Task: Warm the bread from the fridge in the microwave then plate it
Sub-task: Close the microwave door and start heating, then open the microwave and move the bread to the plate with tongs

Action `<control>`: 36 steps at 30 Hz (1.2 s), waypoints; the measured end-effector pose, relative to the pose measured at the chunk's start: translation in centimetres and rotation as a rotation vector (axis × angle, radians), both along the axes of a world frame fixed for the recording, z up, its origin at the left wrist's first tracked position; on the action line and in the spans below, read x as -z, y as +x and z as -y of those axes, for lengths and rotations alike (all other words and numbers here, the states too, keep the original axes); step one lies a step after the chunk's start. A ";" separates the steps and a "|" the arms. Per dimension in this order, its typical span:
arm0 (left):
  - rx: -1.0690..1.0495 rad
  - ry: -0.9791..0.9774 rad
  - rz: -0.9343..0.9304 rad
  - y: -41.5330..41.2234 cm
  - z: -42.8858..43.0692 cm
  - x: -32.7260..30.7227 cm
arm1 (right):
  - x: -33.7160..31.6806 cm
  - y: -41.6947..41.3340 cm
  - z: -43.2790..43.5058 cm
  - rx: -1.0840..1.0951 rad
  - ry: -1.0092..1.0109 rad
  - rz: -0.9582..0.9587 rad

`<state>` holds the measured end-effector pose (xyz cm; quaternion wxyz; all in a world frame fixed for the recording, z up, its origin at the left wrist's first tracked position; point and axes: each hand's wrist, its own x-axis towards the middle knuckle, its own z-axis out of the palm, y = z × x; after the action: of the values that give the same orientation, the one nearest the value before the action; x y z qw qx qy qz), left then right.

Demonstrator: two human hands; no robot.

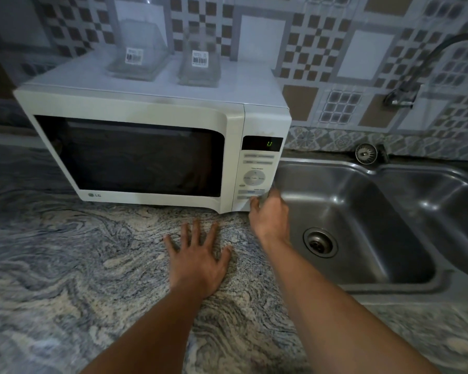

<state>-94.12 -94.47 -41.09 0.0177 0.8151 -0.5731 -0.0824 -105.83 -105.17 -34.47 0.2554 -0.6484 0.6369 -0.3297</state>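
Note:
A white microwave (152,109) stands on the marbled counter (65,265) with its door closed. Its dark window hides whatever is inside. The display on the control panel (256,168) shows one green digit. My right hand (269,214) reaches to the bottom of that panel, and its fingers touch the lowest buttons. My left hand (197,257) lies flat on the counter in front of the microwave, fingers spread. No bread or plate is in view.
Two clear glass containers (135,55) (200,60) with barcode labels stand on top of the microwave. A steel double sink (362,217) lies right beside it, with a tap (416,76) on the tiled wall above.

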 end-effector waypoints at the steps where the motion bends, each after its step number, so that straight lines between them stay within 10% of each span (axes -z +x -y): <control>1: -0.001 0.022 -0.002 0.0 0.1 -0.2 | -0.6 -0.2 -0.1 -0.010 0.006 -0.014; 6: -0.041 0.054 -0.095 0.0 1.4 -3.0 | -4.6 -1.2 -0.6 -0.074 -0.060 -0.080; 23: -0.187 -0.717 -0.819 -1.3 7.9 -14.1 | -16.5 -0.5 2.9 -0.332 -0.346 -0.590; 36: -0.304 -0.697 -0.766 -1.6 7.2 -15.8 | -18.4 -1.1 3.9 -0.503 -0.245 -0.690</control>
<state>-95.76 -101.68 -25.26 0.5068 0.7462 -0.3945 -0.1752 -106.97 -109.06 -16.10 0.0213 -0.8808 0.4635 -0.0945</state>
